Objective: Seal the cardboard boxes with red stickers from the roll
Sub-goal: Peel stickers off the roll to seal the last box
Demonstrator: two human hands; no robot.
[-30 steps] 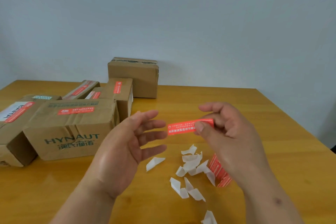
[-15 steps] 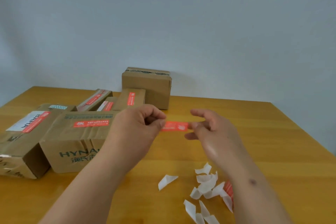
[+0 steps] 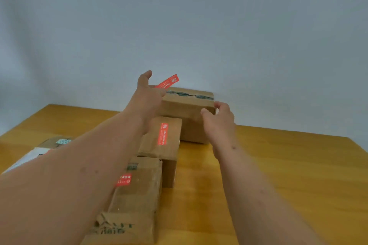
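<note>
A plain cardboard box (image 3: pixel 186 108) stands at the far middle of the table, with dark tape remnants along its top seam. My left hand (image 3: pixel 147 95) reaches over the box's left top edge, thumb raised. A red sticker (image 3: pixel 167 81) sticks out from behind its fingers, above the box top. The fingers themselves are hidden. My right hand (image 3: pixel 218 118) grips the box's front right top corner, with the thumb on the front face and the fingers curled over the edge. The sticker roll is out of view.
Closer to me, a smaller box (image 3: pixel 169 145) and a printed box (image 3: pixel 139 201) each carry a red sticker. My left forearm partly hides more boxes (image 3: pixel 51 143) at the left. The wooden table (image 3: pixel 278 175) extends to the right, with a grey wall behind.
Both hands have moved forward from the middle of the table to the far box. The sticker went from my right hand to my left. The view tilted up, so the paper scraps are gone from sight.
</note>
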